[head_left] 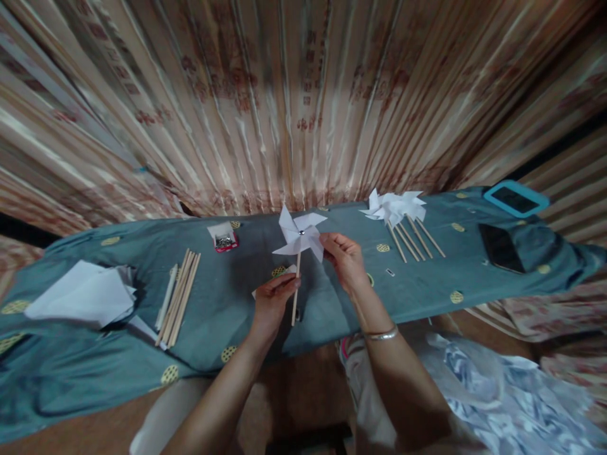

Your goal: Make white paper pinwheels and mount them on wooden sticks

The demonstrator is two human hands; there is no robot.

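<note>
A white paper pinwheel (301, 235) with a shiny pin at its centre stands upright on a thin wooden stick (294, 306), above the middle of the table. My left hand (275, 300) is closed round the stick below the paper blades. At the right side of the pinwheel, my right hand (345, 258) pinches the edge of one blade between thumb and fingers. A small piece of white paper shows behind my left hand, mostly hidden by it. Left of the pinwheel sits a small open red and white box (224, 238) of metal pins.
Cut white paper sheets (83, 294) lie at the left, beside loose wooden sticks (180, 303). Several pinwheels (396, 207) lie at the right back, near a black phone (501, 248) and a blue-framed device (516, 198). A pleated curtain (284, 101) hangs behind the cloth-covered table (422, 287).
</note>
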